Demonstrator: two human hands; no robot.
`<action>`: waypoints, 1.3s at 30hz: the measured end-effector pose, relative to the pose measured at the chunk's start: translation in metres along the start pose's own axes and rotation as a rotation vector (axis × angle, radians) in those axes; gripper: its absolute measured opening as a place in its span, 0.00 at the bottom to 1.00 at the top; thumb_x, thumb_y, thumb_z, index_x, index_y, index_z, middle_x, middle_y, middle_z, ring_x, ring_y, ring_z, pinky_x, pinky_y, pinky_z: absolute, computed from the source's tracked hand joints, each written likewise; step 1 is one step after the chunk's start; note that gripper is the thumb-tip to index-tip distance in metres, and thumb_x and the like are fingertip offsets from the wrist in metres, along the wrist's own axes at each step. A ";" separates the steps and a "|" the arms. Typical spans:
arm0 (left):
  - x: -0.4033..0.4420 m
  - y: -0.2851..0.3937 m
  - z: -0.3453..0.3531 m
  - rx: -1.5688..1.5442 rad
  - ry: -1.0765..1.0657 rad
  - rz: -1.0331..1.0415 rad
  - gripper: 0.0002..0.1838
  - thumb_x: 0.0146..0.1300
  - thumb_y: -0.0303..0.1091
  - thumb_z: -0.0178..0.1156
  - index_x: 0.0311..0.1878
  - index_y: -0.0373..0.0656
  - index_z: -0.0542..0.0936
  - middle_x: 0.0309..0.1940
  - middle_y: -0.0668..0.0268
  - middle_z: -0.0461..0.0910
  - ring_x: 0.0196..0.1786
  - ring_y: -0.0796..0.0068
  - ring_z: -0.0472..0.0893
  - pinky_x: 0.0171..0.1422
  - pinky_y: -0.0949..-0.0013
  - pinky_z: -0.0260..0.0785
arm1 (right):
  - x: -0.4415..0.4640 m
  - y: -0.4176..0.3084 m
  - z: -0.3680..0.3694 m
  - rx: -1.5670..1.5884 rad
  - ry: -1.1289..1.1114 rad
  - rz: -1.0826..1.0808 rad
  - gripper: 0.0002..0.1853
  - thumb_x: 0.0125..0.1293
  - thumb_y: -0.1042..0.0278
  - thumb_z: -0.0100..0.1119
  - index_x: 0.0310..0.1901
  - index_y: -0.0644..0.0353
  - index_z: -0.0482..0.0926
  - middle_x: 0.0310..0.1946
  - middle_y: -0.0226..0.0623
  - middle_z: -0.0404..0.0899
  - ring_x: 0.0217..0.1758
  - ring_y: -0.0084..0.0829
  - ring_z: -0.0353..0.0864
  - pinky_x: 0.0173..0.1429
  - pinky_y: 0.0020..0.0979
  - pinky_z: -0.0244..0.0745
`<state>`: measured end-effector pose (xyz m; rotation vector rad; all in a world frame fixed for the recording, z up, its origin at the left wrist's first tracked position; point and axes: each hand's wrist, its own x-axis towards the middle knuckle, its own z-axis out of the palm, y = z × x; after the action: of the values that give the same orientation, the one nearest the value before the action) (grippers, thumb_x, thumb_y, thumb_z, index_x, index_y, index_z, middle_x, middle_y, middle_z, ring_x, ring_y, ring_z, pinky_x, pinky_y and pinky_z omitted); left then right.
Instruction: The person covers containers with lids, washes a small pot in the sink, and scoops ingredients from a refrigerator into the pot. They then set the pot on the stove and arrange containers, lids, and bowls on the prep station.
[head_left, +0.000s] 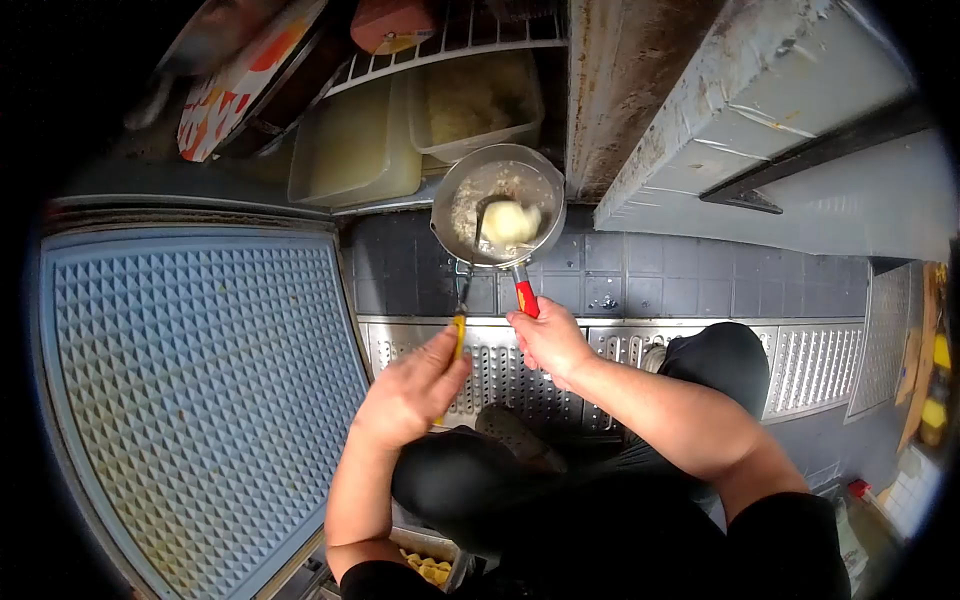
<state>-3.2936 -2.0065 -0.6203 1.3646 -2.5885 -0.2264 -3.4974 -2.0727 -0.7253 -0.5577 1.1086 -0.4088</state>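
Observation:
My right hand [548, 342] is wrapped round the red handle of a metal saucepan [455, 190], held over the tiled floor. In my left hand [410, 388] is a utensil with a yellow handle [460, 337]; its dark head reaches into the pan. A pale, creamy lump [510, 223] sits at the utensil's head, slightly blurred. Whitish residue with small bits coats the pan's inside. Just beyond the pan are two translucent plastic tubs, one with pale contents [350, 145] and one with lumpy contents [475, 105].
An open fridge door with a blue textured panel [200, 400] stands at the left. A white wire shelf [450, 55] is above the tubs. A worn pale door [800, 130] is at the upper right. Perforated metal drain covers [815, 358] cross the floor.

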 end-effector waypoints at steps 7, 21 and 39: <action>0.062 -0.042 -0.026 0.049 0.206 0.005 0.16 0.55 0.20 0.69 0.48 0.35 0.85 0.57 0.40 0.81 0.54 0.47 0.87 0.54 0.56 0.83 | 0.004 0.004 -0.005 -0.017 -0.041 -0.010 0.06 0.75 0.70 0.55 0.38 0.57 0.70 0.20 0.27 0.68 0.17 0.21 0.65 0.20 0.27 0.64; 0.189 -0.149 -0.004 -0.167 -0.006 -0.251 0.14 0.64 0.34 0.64 0.49 0.38 0.87 0.47 0.51 0.87 0.48 0.50 0.87 0.57 0.59 0.78 | 0.002 -0.001 -0.007 0.026 -0.043 0.023 0.08 0.77 0.68 0.57 0.39 0.58 0.70 0.24 0.27 0.69 0.21 0.19 0.67 0.20 0.26 0.65; 0.132 -0.171 0.025 -1.507 0.719 -0.792 0.16 0.74 0.25 0.47 0.53 0.18 0.75 0.50 0.35 0.81 0.49 0.43 0.88 0.58 0.57 0.85 | 0.003 0.000 -0.008 0.035 -0.038 0.041 0.07 0.75 0.68 0.58 0.40 0.57 0.70 0.25 0.27 0.70 0.21 0.20 0.68 0.19 0.26 0.64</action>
<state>-3.2366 -2.2103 -0.6698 1.2365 -0.6663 -1.1755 -3.5037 -2.0761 -0.7306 -0.5096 1.0726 -0.3794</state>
